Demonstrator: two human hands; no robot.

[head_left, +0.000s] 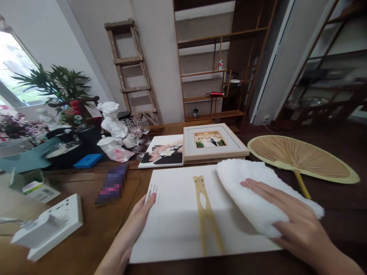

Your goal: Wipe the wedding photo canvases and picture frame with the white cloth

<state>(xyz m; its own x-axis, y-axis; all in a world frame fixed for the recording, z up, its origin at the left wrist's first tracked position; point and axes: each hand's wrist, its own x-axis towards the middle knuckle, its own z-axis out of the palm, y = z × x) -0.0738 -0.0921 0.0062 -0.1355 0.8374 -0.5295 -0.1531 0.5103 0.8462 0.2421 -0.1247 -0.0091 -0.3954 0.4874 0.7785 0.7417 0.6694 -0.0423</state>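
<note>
A white flat panel, which looks like the back of a picture frame, lies tilted low in front of me. A gold forked stand is fixed on it, and small print runs along its left side. My left hand grips the panel's left edge, thumb on top and the other fingers hidden beneath. In my right hand is a folded white towel, pinched between thumb and fingers over the panel's right part. The towel's lower left edge hangs near the surface; whether it touches, I cannot tell.
Behind the panel lie a wooden photo frame and a canvas photo. A palm-leaf fan rests at right. Wine glasses, a white bust, a blue box and a power strip occupy the left.
</note>
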